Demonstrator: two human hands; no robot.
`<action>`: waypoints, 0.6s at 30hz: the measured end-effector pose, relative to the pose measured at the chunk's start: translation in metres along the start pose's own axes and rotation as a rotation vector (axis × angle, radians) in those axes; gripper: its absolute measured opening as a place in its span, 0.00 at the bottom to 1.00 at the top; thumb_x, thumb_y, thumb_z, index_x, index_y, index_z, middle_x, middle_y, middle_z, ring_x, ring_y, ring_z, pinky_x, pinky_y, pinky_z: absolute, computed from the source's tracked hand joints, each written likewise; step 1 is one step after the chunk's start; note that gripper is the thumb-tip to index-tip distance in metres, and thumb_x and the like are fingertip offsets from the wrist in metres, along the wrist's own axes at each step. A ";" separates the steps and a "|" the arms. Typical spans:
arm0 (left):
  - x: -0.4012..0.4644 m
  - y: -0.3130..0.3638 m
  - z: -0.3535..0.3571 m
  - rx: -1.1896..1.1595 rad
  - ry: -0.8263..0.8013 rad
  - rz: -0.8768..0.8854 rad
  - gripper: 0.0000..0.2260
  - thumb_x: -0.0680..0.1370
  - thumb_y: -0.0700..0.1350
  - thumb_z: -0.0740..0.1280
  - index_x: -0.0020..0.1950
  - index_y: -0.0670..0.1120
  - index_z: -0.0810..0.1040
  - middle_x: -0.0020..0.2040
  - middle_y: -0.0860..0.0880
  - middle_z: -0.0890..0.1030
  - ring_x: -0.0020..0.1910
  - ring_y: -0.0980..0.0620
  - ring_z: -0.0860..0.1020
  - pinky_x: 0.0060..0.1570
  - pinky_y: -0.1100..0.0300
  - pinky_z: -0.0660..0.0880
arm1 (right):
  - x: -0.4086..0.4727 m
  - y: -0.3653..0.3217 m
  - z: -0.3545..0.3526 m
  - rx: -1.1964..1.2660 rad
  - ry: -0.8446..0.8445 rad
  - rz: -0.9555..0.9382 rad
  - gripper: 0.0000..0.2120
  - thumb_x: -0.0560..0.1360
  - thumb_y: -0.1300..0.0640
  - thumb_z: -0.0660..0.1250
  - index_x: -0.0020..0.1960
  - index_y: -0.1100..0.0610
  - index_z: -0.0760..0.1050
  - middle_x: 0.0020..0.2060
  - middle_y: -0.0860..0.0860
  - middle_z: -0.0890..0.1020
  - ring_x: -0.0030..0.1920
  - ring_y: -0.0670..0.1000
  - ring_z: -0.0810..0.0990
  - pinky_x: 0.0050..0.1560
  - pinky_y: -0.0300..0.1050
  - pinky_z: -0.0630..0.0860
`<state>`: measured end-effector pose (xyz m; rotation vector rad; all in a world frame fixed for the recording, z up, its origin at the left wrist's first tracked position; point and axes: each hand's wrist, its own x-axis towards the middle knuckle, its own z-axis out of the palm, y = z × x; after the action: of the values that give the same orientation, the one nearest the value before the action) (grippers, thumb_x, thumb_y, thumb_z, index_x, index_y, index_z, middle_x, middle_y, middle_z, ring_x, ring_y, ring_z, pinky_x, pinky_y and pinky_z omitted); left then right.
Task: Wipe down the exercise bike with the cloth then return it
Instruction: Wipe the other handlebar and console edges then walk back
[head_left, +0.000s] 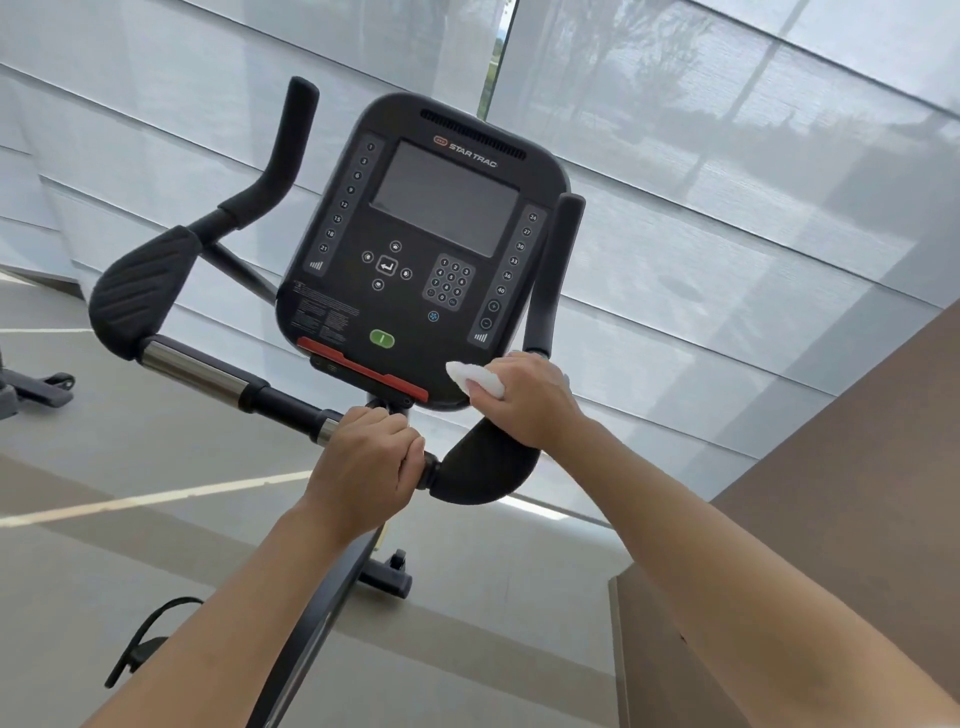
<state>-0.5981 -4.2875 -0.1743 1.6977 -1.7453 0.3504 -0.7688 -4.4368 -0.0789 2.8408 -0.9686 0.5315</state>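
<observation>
Against pale blinds (727, 218), right hand (530, 400) grips seemingly crumpled white cloth (475, 378); left hand (366, 467) clasps handlebar (208, 371).

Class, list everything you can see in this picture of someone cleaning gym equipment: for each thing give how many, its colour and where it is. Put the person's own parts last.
Exercise bike: one, black and grey, centre.
Console: one, black with a dark screen, on the bike, centre.
Green button: one, green, low on the console.
Handlebar: one, black and silver, below the console.
Cloth: one, white, at the console's lower right corner.
Blinds: several, pale grey, behind the bike.
Floor: one, grey-beige, left and below.
Left hand: one, grips the handlebar's middle.
Right hand: one, holds the cloth.
</observation>
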 end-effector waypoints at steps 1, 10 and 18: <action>0.000 0.001 -0.004 -0.007 -0.031 -0.005 0.18 0.84 0.48 0.56 0.39 0.46 0.79 0.36 0.49 0.79 0.37 0.50 0.74 0.47 0.50 0.74 | -0.002 -0.002 0.001 -0.016 0.002 0.080 0.21 0.79 0.40 0.60 0.35 0.52 0.77 0.31 0.46 0.78 0.39 0.51 0.76 0.38 0.48 0.69; -0.035 -0.083 -0.061 0.011 -0.080 -0.089 0.18 0.82 0.55 0.66 0.67 0.49 0.81 0.64 0.51 0.83 0.66 0.49 0.79 0.73 0.41 0.69 | -0.046 -0.043 -0.012 0.563 -0.068 0.311 0.21 0.77 0.40 0.62 0.30 0.50 0.73 0.27 0.42 0.76 0.32 0.42 0.74 0.34 0.38 0.70; -0.041 -0.116 -0.059 -0.076 0.070 -0.258 0.18 0.75 0.48 0.80 0.64 0.49 0.84 0.63 0.51 0.85 0.72 0.43 0.76 0.77 0.39 0.61 | -0.004 -0.120 0.019 0.374 -0.260 0.117 0.17 0.82 0.39 0.62 0.63 0.49 0.71 0.51 0.49 0.80 0.49 0.54 0.79 0.46 0.50 0.75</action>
<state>-0.4736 -4.2333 -0.1859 1.8063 -1.4491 0.2209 -0.6934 -4.3433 -0.0953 3.2649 -1.1965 0.3943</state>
